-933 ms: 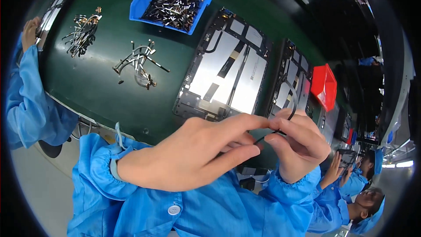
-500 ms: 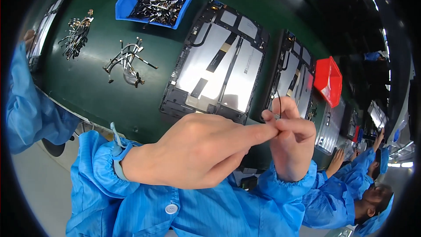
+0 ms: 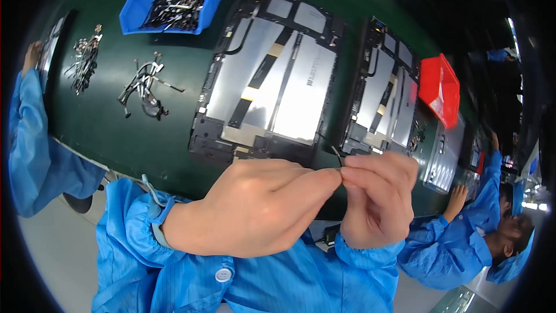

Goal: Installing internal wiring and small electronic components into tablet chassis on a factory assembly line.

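Note:
Both hands meet fingertip to fingertip in front of the nearest opened device. My left hand (image 3: 255, 208) is closed, back upward, its thumb and index finger pinched at a short thin dark cable (image 3: 337, 154). My right hand (image 3: 382, 194) pinches the same cable from the other side, fingers curled. Part of the cable sticks up past the fingertips; the rest is hidden. Just beyond my hands lies the opened flat device (image 3: 315, 90), with silver battery cells, black frame and dark ribbon strips. A second, similar opened device (image 3: 379, 93) lies to its right.
A blue bin (image 3: 130, 17) full of short cables stands at the back left. Two loose cable piles, one nearer (image 3: 147, 87) and one farther left (image 3: 86, 61), lie on the green table (image 3: 174, 148). A red bin (image 3: 440, 90) stands right. Blue-sleeved co-workers sit on both sides.
My hands have moved slightly left, still together. My right fingers have curled in more, and the cable's free end now leans left instead of standing upright. The view has shifted a little.

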### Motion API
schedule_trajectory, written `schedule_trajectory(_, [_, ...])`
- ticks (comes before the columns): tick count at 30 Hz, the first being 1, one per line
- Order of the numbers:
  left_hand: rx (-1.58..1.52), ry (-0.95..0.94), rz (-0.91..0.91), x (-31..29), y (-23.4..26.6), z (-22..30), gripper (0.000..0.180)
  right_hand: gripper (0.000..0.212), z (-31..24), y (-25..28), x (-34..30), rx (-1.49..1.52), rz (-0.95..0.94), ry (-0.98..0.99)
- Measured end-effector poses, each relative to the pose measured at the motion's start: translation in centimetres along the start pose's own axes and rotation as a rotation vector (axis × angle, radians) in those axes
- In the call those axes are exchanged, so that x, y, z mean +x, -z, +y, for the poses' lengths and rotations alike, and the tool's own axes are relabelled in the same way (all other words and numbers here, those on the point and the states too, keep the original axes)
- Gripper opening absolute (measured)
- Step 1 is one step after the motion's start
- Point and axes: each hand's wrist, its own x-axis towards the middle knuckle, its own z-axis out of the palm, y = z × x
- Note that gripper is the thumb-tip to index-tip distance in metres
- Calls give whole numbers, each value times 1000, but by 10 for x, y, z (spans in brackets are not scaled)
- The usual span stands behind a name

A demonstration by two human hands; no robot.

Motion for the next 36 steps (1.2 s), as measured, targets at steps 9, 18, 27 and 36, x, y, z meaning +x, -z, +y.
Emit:
schedule_trajectory(9, [395,332,516,-65,34,-51,8,13,228,120,31,-304,274,-573])
schedule_trajectory(18, [331,425,513,-55,33,-63,8,23,290,95,34,-717,-18,-437])
schedule_trajectory(27, [43,350,126,-51,55,-31,8,17,36,12,72,-217,-275,6])
schedule_trajectory(36, [-155,264,45,-49,55,-43,8,24,4,-73,79,202,-603,117])
